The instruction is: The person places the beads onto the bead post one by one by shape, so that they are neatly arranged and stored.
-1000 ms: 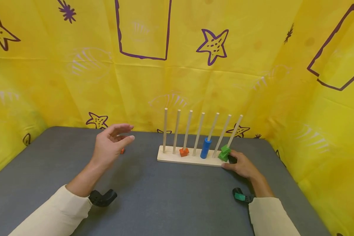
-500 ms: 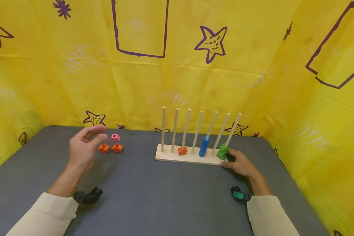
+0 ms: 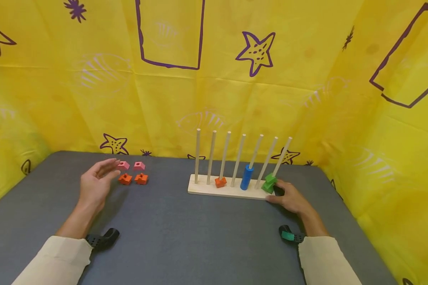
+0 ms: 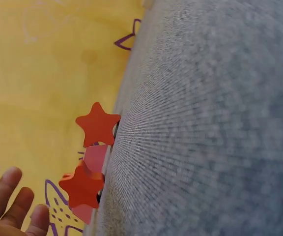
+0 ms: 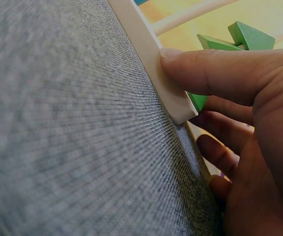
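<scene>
The left hand (image 3: 97, 183) hovers over the table's left side, fingers relaxed and holding nothing. Just right of its fingertips lie two orange star pieces (image 3: 141, 179), with two pink pieces (image 3: 139, 165) behind them. In the left wrist view, an upper orange star (image 4: 98, 125) stands apart from the fingers. Across the table, the right hand (image 3: 295, 198) grips the right end of a wooden peg board (image 3: 208, 190), its thumb along the front edge in the right wrist view. Green pieces (image 3: 269, 184) sit on the rightmost peg beside that hand. Blue pieces (image 3: 247, 178) and an orange star (image 3: 220, 182) are on other pegs.
A grey cloth-like table surface (image 3: 185, 237) lies under everything. Yellow patterned fabric (image 3: 214, 95) hangs behind it and along the sides. Several tall wooden pegs, including the leftmost peg (image 3: 197, 154), rise from the board.
My left hand has moved left and slightly down, uncovering the orange and pink pieces; at half a second ago it overlapped one pink piece. The right hand stays on the board's end.
</scene>
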Available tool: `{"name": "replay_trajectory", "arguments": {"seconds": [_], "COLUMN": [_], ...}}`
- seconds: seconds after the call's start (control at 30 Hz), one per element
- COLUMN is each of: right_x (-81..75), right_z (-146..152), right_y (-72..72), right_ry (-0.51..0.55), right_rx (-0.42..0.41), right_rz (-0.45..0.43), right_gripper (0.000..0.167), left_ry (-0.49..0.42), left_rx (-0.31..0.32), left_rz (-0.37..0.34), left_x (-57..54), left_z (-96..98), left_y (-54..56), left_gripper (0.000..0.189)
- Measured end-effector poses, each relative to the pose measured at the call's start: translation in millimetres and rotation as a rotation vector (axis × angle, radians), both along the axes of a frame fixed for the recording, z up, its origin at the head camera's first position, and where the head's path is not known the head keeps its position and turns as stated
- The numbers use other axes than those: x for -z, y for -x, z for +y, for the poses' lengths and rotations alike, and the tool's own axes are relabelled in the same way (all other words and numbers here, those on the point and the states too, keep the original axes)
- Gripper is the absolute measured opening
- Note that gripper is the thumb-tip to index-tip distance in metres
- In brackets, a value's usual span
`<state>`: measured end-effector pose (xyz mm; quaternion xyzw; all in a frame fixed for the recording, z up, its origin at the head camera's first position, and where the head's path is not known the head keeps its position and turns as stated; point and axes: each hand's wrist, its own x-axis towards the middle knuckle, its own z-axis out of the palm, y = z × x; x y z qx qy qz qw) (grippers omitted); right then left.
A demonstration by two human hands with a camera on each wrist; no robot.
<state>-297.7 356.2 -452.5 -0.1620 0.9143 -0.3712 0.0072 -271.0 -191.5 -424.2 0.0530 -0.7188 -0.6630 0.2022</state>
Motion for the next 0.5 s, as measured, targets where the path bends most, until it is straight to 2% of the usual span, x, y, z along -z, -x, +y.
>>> {"name": "replay_trajectory", "arguments": {"seconds": [0.13,0.2,0.4,0.5], "right_x": [1.2,1.3,0.8,-0.1], "right_z": [-0.2,-0.4,1.2,1.2], "right_y": [0.4,0.3,-0.2,-0.8], "right_ry": [-0.002,-0.003,0.015,0.016], "right_rx": [0.003,0.004,0.003,0.004], "right_rz": [-0.009,-0.012,0.000,0.002], "right_gripper": [0.058,0.058,0.056,0.056], "left_ry": [0.179,0.254,0.431,0.496], "left_rx": [-0.029,-0.023,0.097,0.128], "left_rz": [-0.080,-0.115,-0.190,-0.208], "left_x": [8.6,13.4,25.8,29.1], "left_z": [-6.1,-9.3,-15.2,-14.5], "left_y": [3.0,4.7,10.4,10.8], "left_gripper": [0.045,0.049,0.057,0.060]}}
